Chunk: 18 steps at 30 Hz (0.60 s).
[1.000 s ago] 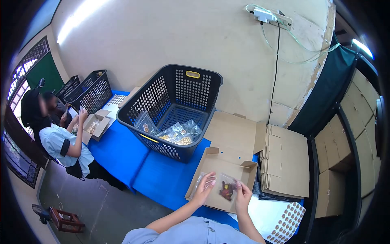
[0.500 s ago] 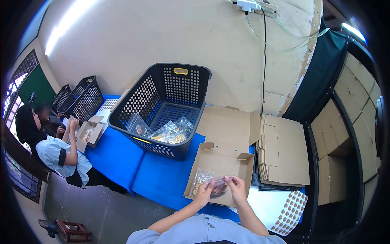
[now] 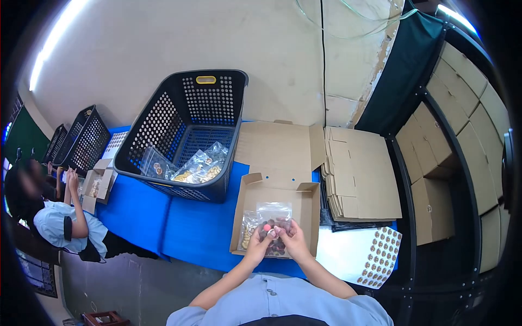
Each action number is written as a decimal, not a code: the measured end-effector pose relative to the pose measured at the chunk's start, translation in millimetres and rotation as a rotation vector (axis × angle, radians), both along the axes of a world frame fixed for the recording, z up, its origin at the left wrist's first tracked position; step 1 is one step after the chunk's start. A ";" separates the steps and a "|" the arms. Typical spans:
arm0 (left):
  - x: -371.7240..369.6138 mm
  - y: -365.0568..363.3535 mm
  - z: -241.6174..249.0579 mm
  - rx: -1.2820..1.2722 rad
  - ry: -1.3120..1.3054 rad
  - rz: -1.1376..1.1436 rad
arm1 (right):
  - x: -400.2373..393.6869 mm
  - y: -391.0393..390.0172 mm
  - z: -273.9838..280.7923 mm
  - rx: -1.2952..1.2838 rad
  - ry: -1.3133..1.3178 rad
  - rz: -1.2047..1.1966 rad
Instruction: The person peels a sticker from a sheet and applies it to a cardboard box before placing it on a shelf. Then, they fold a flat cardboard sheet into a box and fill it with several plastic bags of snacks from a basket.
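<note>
Beneath the left grip [image 3: 256, 246] and the right grip [image 3: 294, 242], a blue-covered counter [image 3: 198, 231] is seen, extended well out to their left. At its far end, well apart from both, a co-worker [image 3: 54, 224] in a light blue shirt is seen. Beyond the left grip and to its left, a black perforated crate [image 3: 216, 98] is placed, with clear zip bags [image 3: 196, 169] held inside. Directly under both grips, an open cardboard box [image 3: 277, 190] is set, its lid raised on the side away from them. To the right of the right grip and farther off, flattened cardboard boxes [image 3: 367, 176] are stacked; nearer, on the same side, a sticker sheet [image 3: 350, 250] is laid. Between the grips, over the box, a zip bag of dark red and brown pieces [image 3: 274, 213] is held, its sealed edge uppermost; both are clamped on it, thumbs brought close together. Just beside the left grip, within the box, a bag of cashews [image 3: 248, 231] is partly covered.
</note>
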State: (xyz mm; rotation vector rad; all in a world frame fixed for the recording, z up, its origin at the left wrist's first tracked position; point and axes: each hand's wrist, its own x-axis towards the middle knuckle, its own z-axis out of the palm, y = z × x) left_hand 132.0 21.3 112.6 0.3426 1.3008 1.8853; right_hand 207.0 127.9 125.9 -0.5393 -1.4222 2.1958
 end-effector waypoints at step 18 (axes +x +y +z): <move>0.7 -2.5 0.1 -0.032 0.105 0.093 | 8.2 -5.6 -0.3 -0.035 -0.005 0.093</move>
